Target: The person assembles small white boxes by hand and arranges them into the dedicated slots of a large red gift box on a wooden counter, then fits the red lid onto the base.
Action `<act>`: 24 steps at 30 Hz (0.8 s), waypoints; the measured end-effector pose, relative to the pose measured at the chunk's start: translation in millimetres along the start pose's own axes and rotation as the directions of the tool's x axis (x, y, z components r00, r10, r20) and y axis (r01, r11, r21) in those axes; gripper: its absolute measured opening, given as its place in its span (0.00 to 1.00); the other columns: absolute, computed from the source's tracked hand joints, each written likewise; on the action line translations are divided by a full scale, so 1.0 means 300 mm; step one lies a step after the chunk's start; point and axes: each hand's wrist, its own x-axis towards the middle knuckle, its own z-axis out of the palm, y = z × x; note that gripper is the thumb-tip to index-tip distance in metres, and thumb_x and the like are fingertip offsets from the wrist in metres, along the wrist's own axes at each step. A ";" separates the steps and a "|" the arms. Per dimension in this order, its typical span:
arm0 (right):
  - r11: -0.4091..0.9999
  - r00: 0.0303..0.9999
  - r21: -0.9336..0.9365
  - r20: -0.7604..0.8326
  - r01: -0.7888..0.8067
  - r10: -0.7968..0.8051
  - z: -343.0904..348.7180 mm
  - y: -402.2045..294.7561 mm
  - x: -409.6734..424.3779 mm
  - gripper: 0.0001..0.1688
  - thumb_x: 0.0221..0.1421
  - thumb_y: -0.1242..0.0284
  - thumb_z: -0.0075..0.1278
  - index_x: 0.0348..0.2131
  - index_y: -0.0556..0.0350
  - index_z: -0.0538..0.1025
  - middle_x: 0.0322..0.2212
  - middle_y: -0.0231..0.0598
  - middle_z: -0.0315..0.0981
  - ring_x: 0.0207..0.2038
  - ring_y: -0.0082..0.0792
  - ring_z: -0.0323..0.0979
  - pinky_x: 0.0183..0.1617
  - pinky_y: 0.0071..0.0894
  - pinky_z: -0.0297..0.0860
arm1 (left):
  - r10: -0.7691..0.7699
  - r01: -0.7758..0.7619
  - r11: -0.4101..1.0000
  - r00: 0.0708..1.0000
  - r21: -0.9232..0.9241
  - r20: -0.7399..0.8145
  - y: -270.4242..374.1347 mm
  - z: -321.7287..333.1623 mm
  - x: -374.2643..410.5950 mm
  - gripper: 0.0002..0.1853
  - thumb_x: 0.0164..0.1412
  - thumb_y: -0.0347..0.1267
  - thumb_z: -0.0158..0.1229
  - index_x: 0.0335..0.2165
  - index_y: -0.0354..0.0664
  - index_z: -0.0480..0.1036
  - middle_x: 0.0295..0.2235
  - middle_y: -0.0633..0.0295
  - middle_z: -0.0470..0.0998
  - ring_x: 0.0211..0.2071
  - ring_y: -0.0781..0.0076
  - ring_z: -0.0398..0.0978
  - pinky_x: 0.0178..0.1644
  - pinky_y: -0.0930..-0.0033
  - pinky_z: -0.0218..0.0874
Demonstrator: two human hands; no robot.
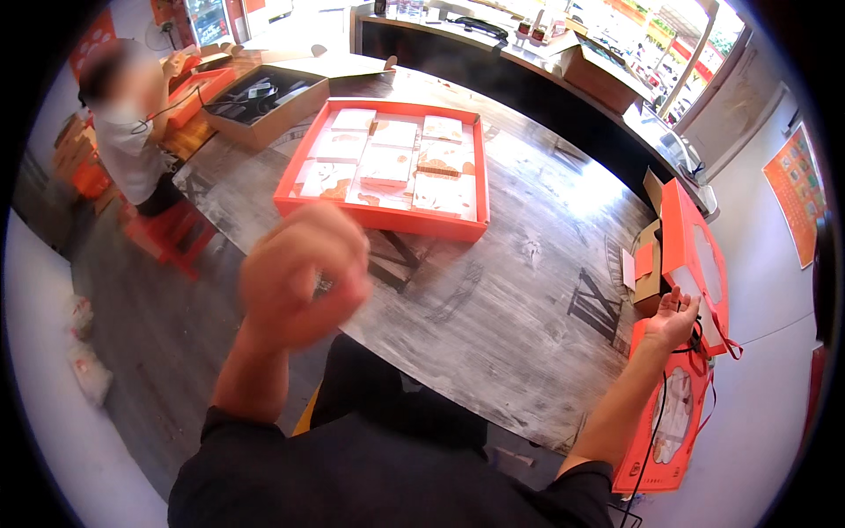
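My left hand [307, 277] is raised in front of the near table edge, blurred, its fingers curled; whether it holds something small cannot be told. Beyond it, an open red-orange cardboard tray box [389, 223] lies on the grey wood-look table [515, 317], with several small white patterned boxes [386, 165] in it. My right hand [670, 323] reaches to the far right, palm up and fingers apart, beside an upright red gift box [693, 264] with a ribbon handle. A black cable [653, 435] hangs past that wrist. Below stands another red box [643, 462] with a shaped window.
At the upper left a person [132, 138] sits on a red stool [175, 234] by an open red box [208, 89]. A brown carton [264, 129] with black items stands on the table. A counter [462, 43] runs behind, bearing another carton [597, 76]. A small brown box [647, 284] stands at right.
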 end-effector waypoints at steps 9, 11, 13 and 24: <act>0.961 0.963 -0.121 0.080 -0.248 0.258 0.009 0.011 0.283 0.22 0.66 0.58 0.54 0.47 0.54 0.66 0.42 0.39 0.78 0.20 0.22 0.67 0.19 0.19 0.64 | -0.303 0.193 0.648 0.953 0.736 0.016 -0.423 -0.112 -0.276 0.23 0.50 0.27 0.64 0.48 0.41 0.75 0.49 0.54 0.77 0.55 0.51 0.70 0.63 0.47 0.54; 0.955 0.964 -0.154 0.036 -0.255 0.264 0.062 0.002 0.263 0.19 0.63 0.57 0.57 0.40 0.49 0.70 0.28 0.31 0.74 0.15 0.19 0.59 0.15 0.16 0.58 | -0.302 0.140 0.543 0.952 0.828 0.037 -0.465 -0.119 -0.305 0.27 0.50 0.29 0.64 0.52 0.42 0.74 0.51 0.54 0.76 0.56 0.53 0.69 0.67 0.43 0.49; 0.941 0.959 -0.186 -0.032 -0.284 0.283 0.078 -0.014 0.292 0.18 0.62 0.56 0.59 0.37 0.47 0.71 0.21 0.26 0.69 0.14 0.18 0.57 0.13 0.16 0.55 | -0.307 0.155 0.538 0.952 0.829 0.022 -0.487 -0.119 -0.309 0.26 0.50 0.29 0.64 0.51 0.42 0.74 0.51 0.56 0.76 0.56 0.54 0.70 0.68 0.42 0.46; 0.982 0.993 -0.181 0.093 -0.053 0.071 0.124 0.006 0.370 0.06 0.59 0.72 0.56 0.34 0.52 0.73 0.28 0.28 0.73 0.18 0.19 0.62 0.16 0.20 0.58 | -0.304 0.151 0.682 0.949 0.715 0.089 -0.386 0.013 -0.317 0.22 0.47 0.30 0.68 0.45 0.43 0.78 0.50 0.55 0.77 0.55 0.54 0.71 0.67 0.44 0.48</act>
